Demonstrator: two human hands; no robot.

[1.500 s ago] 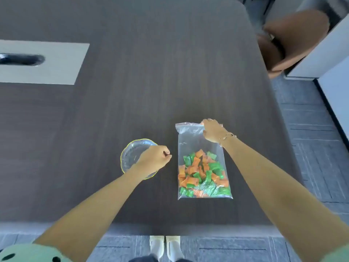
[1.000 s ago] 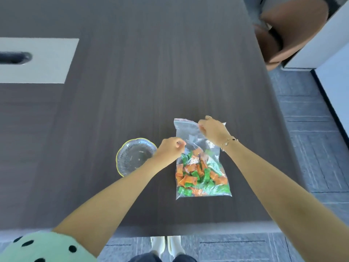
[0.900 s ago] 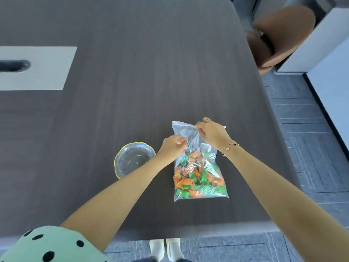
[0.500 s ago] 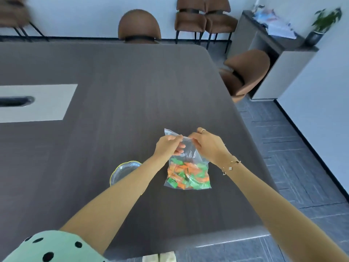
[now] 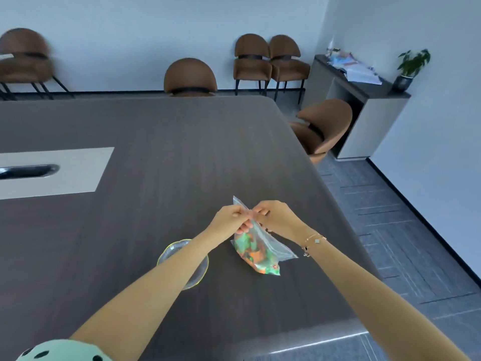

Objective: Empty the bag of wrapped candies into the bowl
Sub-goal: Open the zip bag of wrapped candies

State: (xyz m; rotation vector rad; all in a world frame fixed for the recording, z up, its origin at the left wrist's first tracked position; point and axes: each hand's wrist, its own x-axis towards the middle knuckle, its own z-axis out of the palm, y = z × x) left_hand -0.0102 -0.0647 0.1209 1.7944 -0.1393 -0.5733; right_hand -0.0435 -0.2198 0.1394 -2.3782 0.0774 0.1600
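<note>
My left hand [image 5: 229, 220] and right hand [image 5: 277, 217] meet ahead of me, fingertips pinched together, both forearms stretched forward.

One dark wood-grain desk [image 5: 161, 142]; one clear glass bowl with a yellow rim [image 5: 200, 276]; one transparent plastic bag [image 5: 270, 247] of orange and green wrapped candies [image 5: 253, 252], too many to count; two bare hands; five brown upholstered chairs; one potted green plant [image 5: 411, 67].
</note>
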